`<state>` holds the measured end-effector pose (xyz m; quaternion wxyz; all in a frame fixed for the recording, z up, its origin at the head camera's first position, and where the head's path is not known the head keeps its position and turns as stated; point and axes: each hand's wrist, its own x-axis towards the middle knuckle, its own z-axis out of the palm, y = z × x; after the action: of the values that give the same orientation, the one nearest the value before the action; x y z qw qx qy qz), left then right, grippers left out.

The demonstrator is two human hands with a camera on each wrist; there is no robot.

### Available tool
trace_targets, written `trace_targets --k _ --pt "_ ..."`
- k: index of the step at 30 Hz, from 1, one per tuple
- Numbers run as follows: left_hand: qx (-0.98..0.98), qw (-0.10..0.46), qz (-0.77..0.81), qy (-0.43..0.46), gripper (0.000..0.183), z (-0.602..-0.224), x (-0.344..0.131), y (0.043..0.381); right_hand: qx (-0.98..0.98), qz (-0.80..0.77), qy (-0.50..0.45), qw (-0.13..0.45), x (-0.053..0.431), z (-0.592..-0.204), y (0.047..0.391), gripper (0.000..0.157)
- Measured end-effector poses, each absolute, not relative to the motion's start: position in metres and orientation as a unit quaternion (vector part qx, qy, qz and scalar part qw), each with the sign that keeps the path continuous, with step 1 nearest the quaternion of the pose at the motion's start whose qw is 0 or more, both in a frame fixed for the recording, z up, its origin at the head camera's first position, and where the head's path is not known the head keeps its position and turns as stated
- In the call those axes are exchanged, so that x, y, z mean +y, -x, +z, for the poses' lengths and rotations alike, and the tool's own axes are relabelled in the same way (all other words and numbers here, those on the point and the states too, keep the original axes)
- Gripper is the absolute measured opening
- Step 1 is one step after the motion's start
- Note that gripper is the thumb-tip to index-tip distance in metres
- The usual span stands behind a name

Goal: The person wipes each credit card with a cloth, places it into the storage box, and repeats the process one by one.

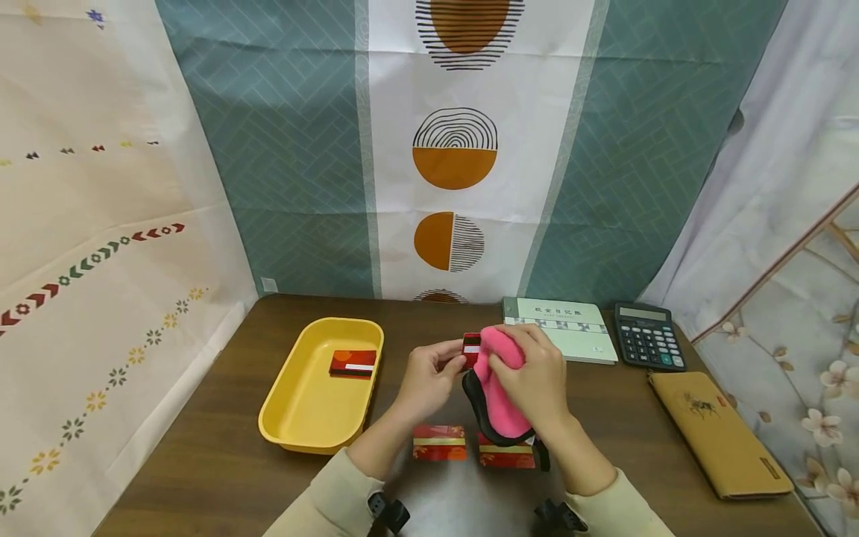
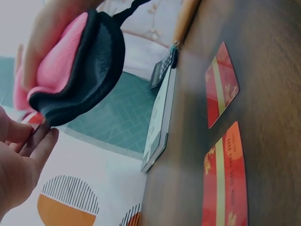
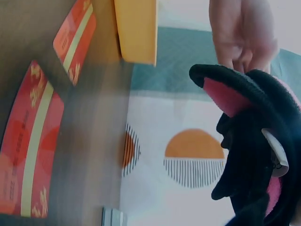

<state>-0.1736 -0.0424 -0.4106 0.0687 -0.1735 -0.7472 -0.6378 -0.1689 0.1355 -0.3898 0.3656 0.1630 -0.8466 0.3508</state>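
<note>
My left hand (image 1: 424, 380) pinches a red bank card (image 1: 472, 345) by its edge, fingers and thumb on either side. In my right hand (image 1: 542, 380) is a folded pink fleece eye mask (image 1: 508, 406) with black trim and a black strap. Its pink side is bunched against the card, hiding part of it in the head view. A white label (image 3: 276, 153) shows on the mask in the right wrist view. Below the hands, two red cards with a gold stripe lie on the table, a left card (image 1: 439, 451) and a right card (image 1: 506, 458) partly covered by the mask.
A yellow tray (image 1: 309, 410) at the left has red cards (image 1: 353, 363) in it. At the back right lie a pale green book (image 1: 570, 328) and a black calculator (image 1: 649, 337). A tan zip wallet (image 1: 721, 436) lies near the right edge of the brown table (image 1: 221, 440).
</note>
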Motion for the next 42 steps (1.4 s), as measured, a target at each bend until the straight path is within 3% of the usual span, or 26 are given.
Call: trace_targets --k 8,16,22,32,42 --pt "-0.736 0.083 -0.649 0.173 0.024 -0.407 -0.048 0.173 -0.851 0.347 -0.136 0.369 0.143 -0.392 0.174 0.037" --pt "-0.768 0.094 -0.606 0.187 0.027 -0.409 -0.041 0.175 -0.834 0.363 -0.199 0.366 0.116 -0.392 0.168 0.036" --pt "-0.752 0.077 -0.631 0.173 0.024 -0.407 -0.047 0.171 -0.843 0.353 -0.16 0.373 0.129 -0.394 0.17 0.037" --pt "-0.687 0.063 -0.719 0.078 0.028 -0.409 -0.069 0.176 -0.84 0.37 -0.138 0.371 0.162 -0.395 0.179 0.035" --pt "-0.705 0.075 -0.705 -0.014 0.028 -0.403 -0.105 0.186 -0.844 0.375 -0.119 0.365 0.183 -0.402 0.181 0.037"
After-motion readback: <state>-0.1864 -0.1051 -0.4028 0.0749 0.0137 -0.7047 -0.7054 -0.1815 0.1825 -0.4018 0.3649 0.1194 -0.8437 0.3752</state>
